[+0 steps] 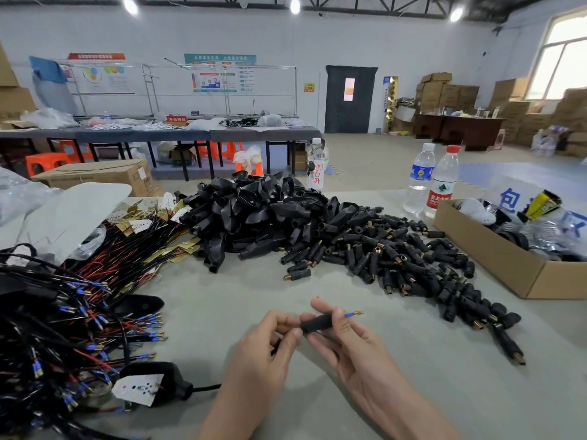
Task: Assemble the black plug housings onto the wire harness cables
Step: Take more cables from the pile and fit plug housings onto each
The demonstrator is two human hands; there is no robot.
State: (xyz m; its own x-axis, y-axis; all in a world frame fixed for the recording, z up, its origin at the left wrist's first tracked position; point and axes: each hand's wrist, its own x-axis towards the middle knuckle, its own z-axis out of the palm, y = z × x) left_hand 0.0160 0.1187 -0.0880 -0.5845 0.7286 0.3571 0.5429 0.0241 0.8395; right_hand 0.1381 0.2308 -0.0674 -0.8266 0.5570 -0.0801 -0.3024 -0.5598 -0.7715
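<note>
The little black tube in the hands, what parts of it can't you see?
Head view only:
- The small black plastic plug housing: its middle is covered by the right hand fingers.
- Its left end hides behind the left hand.
- The thin black cable below disappears between the palms.
- Terminal seating inside: hidden.

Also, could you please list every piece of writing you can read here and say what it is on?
"京白开": tall white bottle.
"农夫山泉", partly legible: red-label water bottle.
"包" and "区", in blue: white sign behind the cardboard box.
"不合格区": red sign on the far table.
Wall posters, blue bottle label: too blurred to read.
</note>
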